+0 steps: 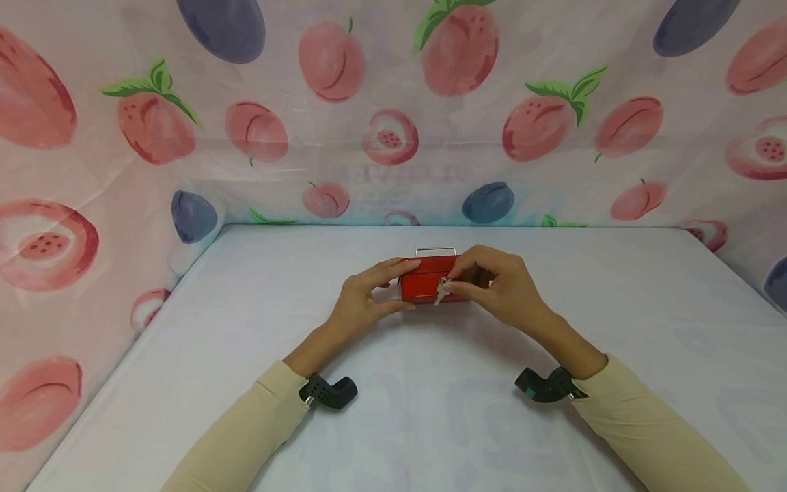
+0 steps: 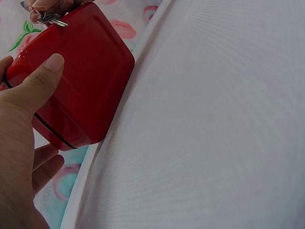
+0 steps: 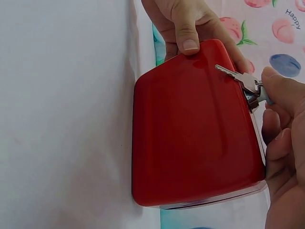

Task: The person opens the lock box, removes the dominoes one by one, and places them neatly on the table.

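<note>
A small red metal cash box (image 1: pixel 424 281) sits tilted on the white table, its thin wire handle (image 1: pixel 436 249) raised on top. My left hand (image 1: pixel 361 297) grips the box's left end, with the thumb low on its red face and the fingers along the top edge. At the lock on the front, my right hand (image 1: pixel 505 287) pinches a key between thumb and forefinger. A second silver key (image 3: pixel 233 76) hangs from the same ring across the box's face. The pinched key's blade is hidden at the lock.
A white cloth (image 1: pixel 418 410) covers the table. Behind and to the left hangs a fruit-printed curtain (image 1: pixel 258 184), meeting the table at its back edge. Black wrist cameras (image 1: pixel 332 393) stick out from both beige sleeves (image 1: pixel 246 430).
</note>
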Motion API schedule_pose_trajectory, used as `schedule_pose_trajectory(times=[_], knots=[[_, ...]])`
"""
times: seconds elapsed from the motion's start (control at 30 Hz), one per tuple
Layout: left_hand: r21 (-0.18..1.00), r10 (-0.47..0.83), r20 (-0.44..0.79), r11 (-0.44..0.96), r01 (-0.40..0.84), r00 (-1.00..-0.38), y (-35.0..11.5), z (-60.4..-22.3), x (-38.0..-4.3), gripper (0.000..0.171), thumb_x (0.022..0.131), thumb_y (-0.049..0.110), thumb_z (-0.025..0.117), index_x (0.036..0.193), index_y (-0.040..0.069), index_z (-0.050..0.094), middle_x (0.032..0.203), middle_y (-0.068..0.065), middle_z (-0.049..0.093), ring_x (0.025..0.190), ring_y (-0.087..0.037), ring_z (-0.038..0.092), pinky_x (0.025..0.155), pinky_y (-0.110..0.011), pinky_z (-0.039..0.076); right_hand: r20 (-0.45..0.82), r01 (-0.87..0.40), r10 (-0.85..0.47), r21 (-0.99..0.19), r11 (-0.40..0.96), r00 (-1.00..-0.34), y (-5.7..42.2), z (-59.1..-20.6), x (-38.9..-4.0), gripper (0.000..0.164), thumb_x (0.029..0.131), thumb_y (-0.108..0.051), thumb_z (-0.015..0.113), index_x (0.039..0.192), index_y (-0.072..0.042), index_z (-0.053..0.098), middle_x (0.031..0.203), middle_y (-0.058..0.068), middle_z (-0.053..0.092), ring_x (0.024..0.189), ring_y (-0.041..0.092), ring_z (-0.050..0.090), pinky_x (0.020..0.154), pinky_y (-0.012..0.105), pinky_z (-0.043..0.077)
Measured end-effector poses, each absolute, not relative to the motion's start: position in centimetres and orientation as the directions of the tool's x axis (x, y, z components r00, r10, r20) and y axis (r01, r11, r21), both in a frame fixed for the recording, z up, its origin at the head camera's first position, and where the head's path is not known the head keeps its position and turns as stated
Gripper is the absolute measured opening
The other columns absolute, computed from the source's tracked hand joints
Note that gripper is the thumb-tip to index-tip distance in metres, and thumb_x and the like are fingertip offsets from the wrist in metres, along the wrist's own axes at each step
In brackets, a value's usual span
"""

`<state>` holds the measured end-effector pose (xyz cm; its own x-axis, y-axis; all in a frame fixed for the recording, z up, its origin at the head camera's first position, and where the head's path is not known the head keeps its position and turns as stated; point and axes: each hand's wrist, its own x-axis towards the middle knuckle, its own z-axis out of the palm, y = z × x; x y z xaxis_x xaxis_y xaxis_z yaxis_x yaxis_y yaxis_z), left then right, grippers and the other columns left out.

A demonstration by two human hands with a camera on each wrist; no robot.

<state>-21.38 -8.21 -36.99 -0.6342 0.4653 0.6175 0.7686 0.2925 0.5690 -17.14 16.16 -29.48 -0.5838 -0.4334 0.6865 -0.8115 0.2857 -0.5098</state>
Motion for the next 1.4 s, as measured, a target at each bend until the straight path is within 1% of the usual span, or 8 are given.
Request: schedule_pose_trajectory(times=[0.17,0.37,0.8,0.93,1.07,1.13,1.23,1.4], knots=[[0.57,0.465,0.617,0.292,0.768,-0.635,-8.2,-37.0,-21.4,0.063,0.078,0.018,0.081,0.136,0.023,0.056,0.134,0.0,0.055,0.124,-0.014,0.048,0.083,-0.037,0.052,0.698,-0.819,-0.428,-0.506,0.271,-0.573,16.1,-29.7,-17.3,0.026,0.068,0.015,0.078,0.084,0.0,0.064,0.076,0.008,0.062,0.056,0.014,0.049,0.048,0.022,0.044],[0.568,0.464,0.622,0.287,0.771,-0.631,-8.2,-37.1,-21.5,0.063,0.078,0.018,0.081,0.135,0.024,0.057,0.134,0.0,0.055,0.124,-0.014,0.048,0.083,-0.037,0.052,0.718,-0.829,-0.415,-0.477,0.291,-0.558,16.1,-29.7,-17.3,0.026,0.067,0.014,0.079,0.082,-0.001,0.064,0.073,0.006,0.06,0.055,0.013,0.047,0.047,0.022,0.042],[0.569,0.461,0.622,0.289,0.77,-0.633,-8.2,-37.0,-21.5,0.063,0.078,0.018,0.081,0.135,0.024,0.057,0.134,-0.001,0.055,0.124,-0.014,0.048,0.083,-0.038,0.053,0.702,-0.806,-0.398,-0.498,0.319,-0.591,15.9,-29.8,-17.0,0.024,0.068,0.011,0.08,0.083,-0.001,0.065,0.075,0.006,0.062,0.059,0.014,0.05,0.051,0.021,0.045],[0.567,0.461,0.619,0.297,0.768,-0.635,-8.2,-37.0,-21.4,0.063,0.078,0.018,0.081,0.135,0.024,0.057,0.134,-0.001,0.055,0.124,-0.015,0.048,0.083,-0.038,0.053,0.712,-0.81,-0.387,-0.5,0.306,-0.586,15.7,-29.9,-17.0,0.025,0.067,0.013,0.079,0.083,0.0,0.065,0.076,0.007,0.063,0.06,0.014,0.052,0.054,0.02,0.047],[0.558,0.461,0.624,0.303,0.773,-0.631,-8.2,-36.9,-21.4,0.063,0.077,0.019,0.081,0.135,0.025,0.057,0.133,0.0,0.056,0.123,-0.014,0.049,0.082,-0.037,0.053,0.733,-0.821,-0.369,-0.493,0.289,-0.571,15.8,-30.5,-17.4,0.024,0.067,0.012,0.08,0.081,-0.001,0.065,0.075,0.007,0.064,0.059,0.013,0.051,0.052,0.02,0.046],[0.55,0.46,0.63,0.304,0.778,-0.626,-8.2,-36.9,-21.5,0.063,0.077,0.02,0.082,0.135,0.025,0.057,0.133,0.0,0.056,0.122,-0.014,0.049,0.081,-0.038,0.053,0.739,-0.821,-0.36,-0.495,0.284,-0.57,15.9,-31.1,-17.8,0.025,0.067,0.01,0.081,0.082,-0.003,0.066,0.076,0.005,0.064,0.06,0.012,0.05,0.052,0.019,0.045],[0.545,0.461,0.632,0.308,0.78,-0.624,-8.2,-37.0,-21.5,0.062,0.077,0.02,0.082,0.134,0.024,0.058,0.133,0.0,0.057,0.122,-0.014,0.049,0.081,-0.038,0.053,0.735,-0.809,-0.341,-0.508,0.296,-0.587,16.2,-31.9,-18.4,0.026,0.067,0.007,0.082,0.083,-0.007,0.068,0.078,0.001,0.066,0.06,0.01,0.05,0.052,0.019,0.044],[0.542,0.459,0.63,0.318,0.778,-0.627,-8.2,-37.0,-21.5,0.062,0.077,0.02,0.082,0.134,0.023,0.059,0.132,0.0,0.057,0.123,-0.014,0.049,0.082,-0.036,0.053,0.746,-0.803,-0.306,-0.507,0.314,-0.591,16.4,-32.9,-18.8,0.023,0.069,0.0,0.084,0.083,-0.011,0.069,0.078,-0.005,0.065,0.058,0.008,0.05,0.051,0.019,0.044]])
